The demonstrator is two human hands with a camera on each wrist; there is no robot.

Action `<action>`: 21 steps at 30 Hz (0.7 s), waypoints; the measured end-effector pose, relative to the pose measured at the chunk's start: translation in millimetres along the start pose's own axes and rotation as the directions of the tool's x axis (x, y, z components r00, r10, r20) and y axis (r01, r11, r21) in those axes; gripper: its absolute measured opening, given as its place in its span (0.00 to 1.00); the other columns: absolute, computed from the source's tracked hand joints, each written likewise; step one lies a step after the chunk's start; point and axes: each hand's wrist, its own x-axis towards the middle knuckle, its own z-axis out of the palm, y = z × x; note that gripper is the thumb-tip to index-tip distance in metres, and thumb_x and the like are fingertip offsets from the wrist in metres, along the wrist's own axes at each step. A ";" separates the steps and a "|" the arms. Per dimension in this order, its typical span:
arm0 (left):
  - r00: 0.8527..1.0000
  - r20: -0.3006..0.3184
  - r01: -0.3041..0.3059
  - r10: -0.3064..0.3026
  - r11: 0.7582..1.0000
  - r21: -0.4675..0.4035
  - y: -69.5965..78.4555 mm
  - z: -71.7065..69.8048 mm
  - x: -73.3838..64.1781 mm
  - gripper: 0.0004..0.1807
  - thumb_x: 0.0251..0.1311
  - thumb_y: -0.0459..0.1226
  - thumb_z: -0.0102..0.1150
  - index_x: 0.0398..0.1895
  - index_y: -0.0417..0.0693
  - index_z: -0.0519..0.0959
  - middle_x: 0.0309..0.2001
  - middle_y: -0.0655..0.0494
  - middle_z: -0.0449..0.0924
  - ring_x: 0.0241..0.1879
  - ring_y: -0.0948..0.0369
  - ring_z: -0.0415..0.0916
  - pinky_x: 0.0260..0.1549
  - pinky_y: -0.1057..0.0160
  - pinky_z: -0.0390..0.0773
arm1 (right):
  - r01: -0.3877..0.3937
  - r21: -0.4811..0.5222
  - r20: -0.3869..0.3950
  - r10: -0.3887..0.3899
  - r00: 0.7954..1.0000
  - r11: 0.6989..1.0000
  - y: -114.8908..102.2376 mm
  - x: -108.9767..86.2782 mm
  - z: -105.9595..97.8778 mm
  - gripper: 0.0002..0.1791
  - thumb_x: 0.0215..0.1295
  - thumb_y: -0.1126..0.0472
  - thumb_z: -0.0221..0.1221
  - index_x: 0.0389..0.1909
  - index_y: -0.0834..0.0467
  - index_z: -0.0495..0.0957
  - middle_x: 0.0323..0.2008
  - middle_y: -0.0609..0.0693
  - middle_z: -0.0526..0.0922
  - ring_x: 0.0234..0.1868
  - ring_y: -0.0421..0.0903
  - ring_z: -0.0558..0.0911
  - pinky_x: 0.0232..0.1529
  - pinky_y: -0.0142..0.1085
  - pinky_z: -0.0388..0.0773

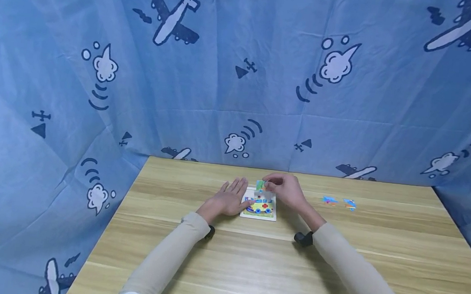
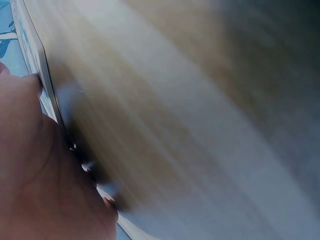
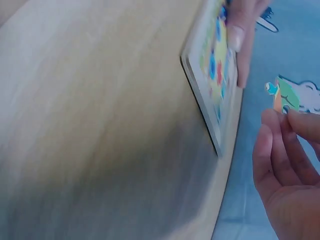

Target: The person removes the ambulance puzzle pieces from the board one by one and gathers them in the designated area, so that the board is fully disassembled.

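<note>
One knobbed puzzle piece [image 3: 288,96] in right hand [image 1: 289,190]

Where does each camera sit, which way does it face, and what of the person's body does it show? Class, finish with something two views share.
Head: on the head, facing forward and down at the table, puzzle board and blue curtain; left hand, right hand and both sleeves show.
Left wrist: on that wrist, facing blurred tabletop and the board's edge; part of the left hand shows.
Right wrist: on that wrist, facing board and curtain; the right hand and part of the left show.
Shared: head and right wrist both show the right hand pinching a puzzle piece.
</note>
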 end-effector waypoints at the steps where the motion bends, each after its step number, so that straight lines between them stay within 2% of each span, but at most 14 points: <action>1: 1.000 0.002 0.003 -0.003 1.000 0.000 0.4 0.0 0.2 0.47 0.79 0.66 0.24 0.87 0.51 0.31 0.88 0.56 0.25 0.88 0.57 0.25 0.87 0.49 0.34 | -0.010 0.014 -0.011 0.010 1.000 1.000 1.3 -0.6 -3.3 0.10 0.73 0.64 0.64 0.50 0.59 0.89 0.46 0.59 0.92 0.42 0.47 0.90 0.45 0.41 0.89; 5: 1.000 0.016 0.008 -0.008 1.000 0.004 0.2 0.7 1.8 0.46 0.79 0.66 0.24 0.87 0.51 0.29 0.88 0.56 0.23 0.87 0.57 0.23 0.86 0.50 0.32 | -0.043 0.057 -0.045 0.046 0.998 0.997 6.0 -4.1 -17.4 0.11 0.73 0.61 0.65 0.51 0.59 0.89 0.46 0.60 0.92 0.39 0.45 0.90 0.43 0.42 0.90; 9: 1.000 0.026 0.003 -0.003 1.000 0.001 -1.5 0.9 3.3 0.47 0.79 0.66 0.25 0.86 0.51 0.28 0.87 0.56 0.22 0.87 0.57 0.22 0.86 0.49 0.30 | -0.067 0.095 -0.053 0.072 0.996 0.993 8.3 -9.3 -33.0 0.12 0.73 0.61 0.66 0.52 0.61 0.88 0.47 0.62 0.91 0.41 0.49 0.92 0.48 0.50 0.90; 13: 1.000 0.031 -0.001 0.001 1.000 -0.010 -4.4 2.1 5.9 0.47 0.79 0.67 0.24 0.86 0.52 0.26 0.87 0.58 0.19 0.86 0.57 0.20 0.86 0.49 0.28 | -0.087 0.117 -0.044 0.092 0.995 0.989 12.3 -13.8 -50.4 0.13 0.73 0.62 0.65 0.53 0.64 0.87 0.49 0.65 0.91 0.43 0.51 0.93 0.52 0.52 0.89; 18: 1.000 0.028 -0.001 0.002 1.000 -0.014 -4.8 2.1 6.3 0.47 0.79 0.67 0.24 0.86 0.53 0.26 0.87 0.58 0.19 0.86 0.58 0.20 0.85 0.50 0.27 | -0.135 0.068 -0.013 0.137 0.991 0.988 22.5 -22.7 -73.5 0.14 0.75 0.60 0.64 0.55 0.63 0.87 0.52 0.64 0.90 0.46 0.53 0.92 0.53 0.51 0.89; 21: 1.000 0.017 -0.005 0.005 1.000 -0.006 -0.8 -2.1 -1.6 0.46 0.80 0.66 0.24 0.86 0.52 0.27 0.87 0.56 0.21 0.87 0.57 0.22 0.86 0.50 0.29 | -0.146 0.007 -0.006 0.146 0.989 0.989 28.8 -29.8 -84.5 0.15 0.75 0.59 0.64 0.55 0.62 0.87 0.49 0.62 0.91 0.47 0.55 0.92 0.52 0.49 0.89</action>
